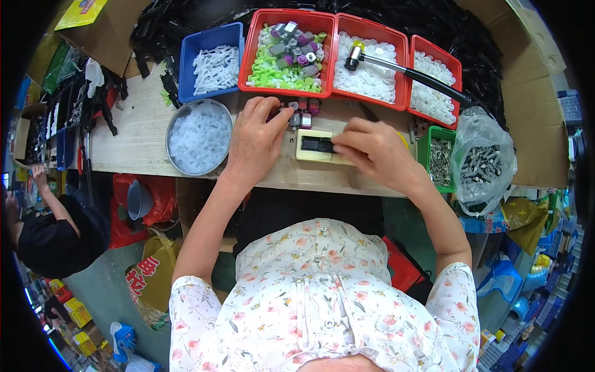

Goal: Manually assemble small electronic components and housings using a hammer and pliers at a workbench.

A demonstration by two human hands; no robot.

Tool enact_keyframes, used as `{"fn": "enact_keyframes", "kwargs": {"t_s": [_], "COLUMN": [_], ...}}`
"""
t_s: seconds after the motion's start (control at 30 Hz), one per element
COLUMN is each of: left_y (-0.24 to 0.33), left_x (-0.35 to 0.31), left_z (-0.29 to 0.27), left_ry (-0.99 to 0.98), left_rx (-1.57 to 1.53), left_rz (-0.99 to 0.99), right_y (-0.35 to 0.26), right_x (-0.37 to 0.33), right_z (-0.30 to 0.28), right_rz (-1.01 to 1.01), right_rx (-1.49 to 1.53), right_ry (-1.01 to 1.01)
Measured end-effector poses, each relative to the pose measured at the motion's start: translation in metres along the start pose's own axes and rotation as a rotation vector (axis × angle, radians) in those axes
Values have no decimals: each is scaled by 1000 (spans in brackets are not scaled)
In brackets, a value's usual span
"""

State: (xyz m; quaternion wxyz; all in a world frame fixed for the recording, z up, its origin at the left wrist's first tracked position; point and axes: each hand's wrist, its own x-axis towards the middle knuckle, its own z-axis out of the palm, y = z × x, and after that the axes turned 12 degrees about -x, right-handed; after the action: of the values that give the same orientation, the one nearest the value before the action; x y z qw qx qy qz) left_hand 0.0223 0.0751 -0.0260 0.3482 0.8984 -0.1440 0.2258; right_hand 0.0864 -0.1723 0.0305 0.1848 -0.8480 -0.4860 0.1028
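A cream block fixture [308,155] lies on the bench in front of me, with a black plastic part [316,144] seated in its recess. My right hand [379,149] pinches the right end of that black part, its fingers curled together. Left of the fixture, my left hand [255,137] has thumb and forefinger closed at a small cluster of grey-and-purple plastic pieces [300,118]. A dark purple bit shows between those fingertips, partly hidden by them.
Behind stand a blue bin [189,80] of white sticks, a red bin [254,84] of green and purple-grey pieces, and two red bins of white parts. A hammer [415,74] lies across these. A round bowl [173,155], green bin [427,155] and plastic bag [480,133] flank my hands.
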Motion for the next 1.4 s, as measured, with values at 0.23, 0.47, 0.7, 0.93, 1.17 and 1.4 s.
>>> {"fn": "enact_keyframes", "kwargs": {"t_s": [0.23, 0.47, 0.7, 0.93, 1.17, 1.4], "left_y": [-2, -1, -6, -1, 5, 10], "left_x": [-1, -3, -4, -4, -6, -7], "left_z": [-3, -3, -1, 0, -6, -7], "left_ry": [-92, -108, -73, -45, 40, 44], "left_rx": [105, 173, 167, 126, 5, -14], "left_rz": [48, 46, 42, 24, -17, -23], "right_y": [10, 7, 18, -1, -16, -18], "right_x": [52, 59, 62, 47, 28, 28], "right_z": [21, 12, 19, 6, 8, 26], "right_rz": [-107, -138, -216, -108, -38, -3], "right_rx": [-372, -431, -396, -227, -133, -115], "right_ry": [104, -4, 55, 187, 186, 214]}}
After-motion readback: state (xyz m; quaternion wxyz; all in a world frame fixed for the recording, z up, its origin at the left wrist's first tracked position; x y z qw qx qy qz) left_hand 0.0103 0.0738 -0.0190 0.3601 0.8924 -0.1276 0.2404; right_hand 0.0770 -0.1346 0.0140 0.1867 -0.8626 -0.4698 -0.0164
